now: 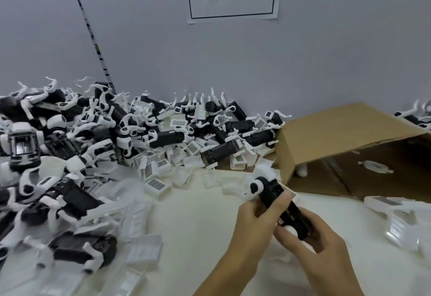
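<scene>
While left hand (254, 216) and right hand (314, 242) grip one black-and-white device (270, 190) at lower right, the pile (105, 137) (frame's left) suggests plenty remains, probably most of it.

The black-and-white plastic unit (271, 192) is a long, black, boxy body with a white rounded head at one end; a round black spot sits on that head. It is held off the worktop (198, 214), over its right half and well away from the back edge. It lies tilted, with the head up and to the left and the black body running down to the right. The left hand (255, 222) grips the upper body just under the head, and the right hand (320, 245) grips the lower end, where a small white part shows.
</scene>
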### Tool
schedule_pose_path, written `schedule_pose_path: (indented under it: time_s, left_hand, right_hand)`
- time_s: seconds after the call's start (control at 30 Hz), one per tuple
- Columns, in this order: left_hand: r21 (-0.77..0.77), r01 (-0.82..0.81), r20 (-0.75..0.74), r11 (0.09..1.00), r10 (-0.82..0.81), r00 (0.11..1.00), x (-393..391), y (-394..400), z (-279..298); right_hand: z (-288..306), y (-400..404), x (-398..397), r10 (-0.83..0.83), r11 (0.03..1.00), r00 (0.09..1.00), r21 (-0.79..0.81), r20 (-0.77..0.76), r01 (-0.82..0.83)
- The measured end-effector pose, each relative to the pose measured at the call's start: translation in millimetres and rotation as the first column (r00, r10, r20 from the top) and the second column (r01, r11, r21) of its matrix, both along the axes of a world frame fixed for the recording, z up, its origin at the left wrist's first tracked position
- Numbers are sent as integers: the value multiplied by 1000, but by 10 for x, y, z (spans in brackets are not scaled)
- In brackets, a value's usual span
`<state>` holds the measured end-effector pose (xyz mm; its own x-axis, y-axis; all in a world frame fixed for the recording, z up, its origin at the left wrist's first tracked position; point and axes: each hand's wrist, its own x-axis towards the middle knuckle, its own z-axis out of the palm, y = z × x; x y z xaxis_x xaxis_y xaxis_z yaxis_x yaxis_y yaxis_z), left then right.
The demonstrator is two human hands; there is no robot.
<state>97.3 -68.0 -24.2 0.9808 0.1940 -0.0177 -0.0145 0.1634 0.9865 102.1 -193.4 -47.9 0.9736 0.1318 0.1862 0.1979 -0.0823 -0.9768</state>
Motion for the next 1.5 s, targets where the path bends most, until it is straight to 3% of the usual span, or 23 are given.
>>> schedule_pose_path:
  time_s: [0.13,0.2,0.23,0.3,0.33,0.37,0.47,0.57,0.77,0.83,0.97,1.03,1.1,1.17,1.2,1.27,1.33,1.4,1.5]
  left_hand:
    - [70,15,55,997,-19,998,14,76,-32]
    - [344,-63,196,937,-6,981,-3,112,-35]
    - [512,-175,335,841,-7,942,8,153,-60]
    - [717,-426,568,552,-107,816,51,240,-105]
    - [763,-495,605,415,-193,772,68,281,-130]
    - [796,-477,579,372,-241,779,70,301,-135]
    - [834,-386,517,395,-311,798,69,307,-144]
    - [848,-393,514,354,-375,771,74,294,-167]
    - [825,-413,545,386,-352,761,30,234,-194]
    - [830,-444,546,337,-332,769,29,200,-208]
    - [835,-531,549,143,-284,786,32,138,-221]
    - [775,-607,632,177,-252,733,49,136,-211]
    - [665,-714,745,218,-258,615,84,166,-223]
    - [577,-726,815,373,-200,544,78,177,-236]
    - [541,-678,816,497,-117,566,58,160,-227]
    - [426,-509,717,748,64,695,4,105,-163]
    - [193,-295,556,936,143,819,1,70,-103]
    - [-58,-202,398,978,208,894,25,84,-33]
    - [-430,-88,123,899,154,980,14,121,59]
  right_hand:
    - [27,-34,44,160,986,987,-32,-32,-161]
    - [19,-36,37,228,970,973,-86,-26,-229]
    - [9,-39,39,234,967,972,-103,10,-232]
    - [-2,-63,41,220,973,970,-90,104,-211]
    - [10,-68,37,209,976,970,-88,125,-199]
    - [24,-71,29,196,979,973,-82,122,-187]
    - [11,-57,18,98,995,983,-44,153,-92]
    - [-13,-71,42,-1,1000,985,-25,174,5]
    - [69,-122,51,-101,989,971,-88,218,123]
    - [60,-108,65,-132,988,980,-54,151,141]
    - [27,-80,81,-151,987,988,-46,39,153]
    - [34,-75,85,-180,982,984,-54,10,181]
    - [29,-78,101,-187,982,982,-19,-14,187]
    - [49,-82,103,-154,983,988,98,-27,156]
    - [69,-82,100,-139,979,990,145,-25,141]
    - [103,-110,83,-135,977,991,170,12,131]
    - [115,-132,39,-130,986,986,114,107,118]
    - [107,-134,-18,-89,992,953,-55,289,110]
    - [81,-135,-31,-65,979,876,-141,478,149]
